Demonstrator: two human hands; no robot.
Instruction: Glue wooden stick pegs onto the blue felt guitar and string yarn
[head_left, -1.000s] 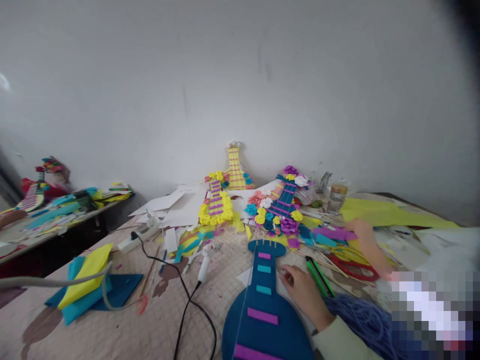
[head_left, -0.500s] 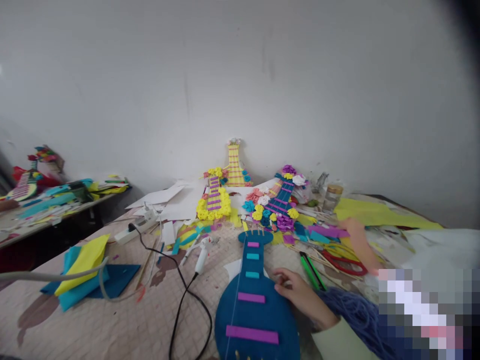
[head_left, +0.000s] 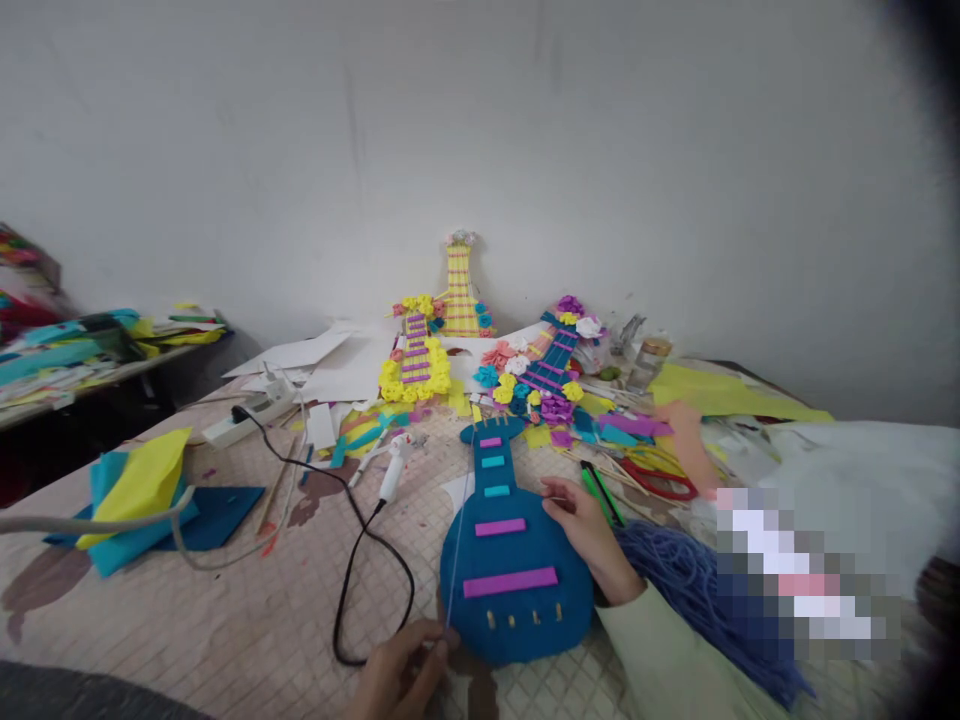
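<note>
A blue instrument-shaped board lies on the patterned cloth, with purple and light-blue strips across it and small pegs at both ends. A thin string runs down its left side from the head. My left hand pinches the string's lower end near the board's bottom left edge. My right hand rests at the board's upper right edge, fingers loosely curved and apart, holding nothing. Blue yarn lies beside my right wrist.
A white glue gun with a black cord lies left of the board. Green cutter, red-handled scissors and paper scraps lie right. Flower-decorated instruments stand behind. A power strip and folded paper are left.
My left hand has come into view at the bottom, pinching the string. The view has tilted down, showing the board's whole lower end. My right hand stays by the board's edge.
</note>
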